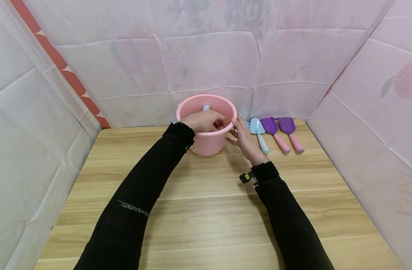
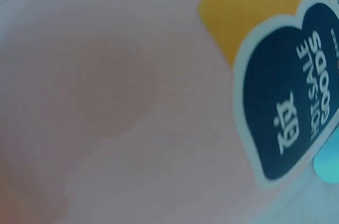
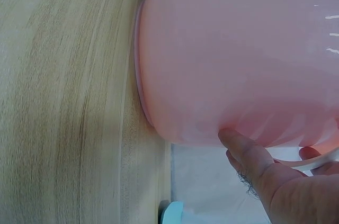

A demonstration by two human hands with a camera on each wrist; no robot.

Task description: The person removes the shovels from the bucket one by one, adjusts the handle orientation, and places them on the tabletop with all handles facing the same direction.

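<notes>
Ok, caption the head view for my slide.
Left hand reaches into pink bucket; right hand steadies its side.

Both arms in black sleeves stretch forward. The left hand [image 1: 206,120] is bent down at the wrist with its fingers curled and their tips hidden. The right hand [image 1: 245,139] stands edge-up, thumb [image 3: 244,151] extended and pressing.

Left fingertips [image 1: 216,123] hidden inside bucket [image 1: 210,144]
</notes>
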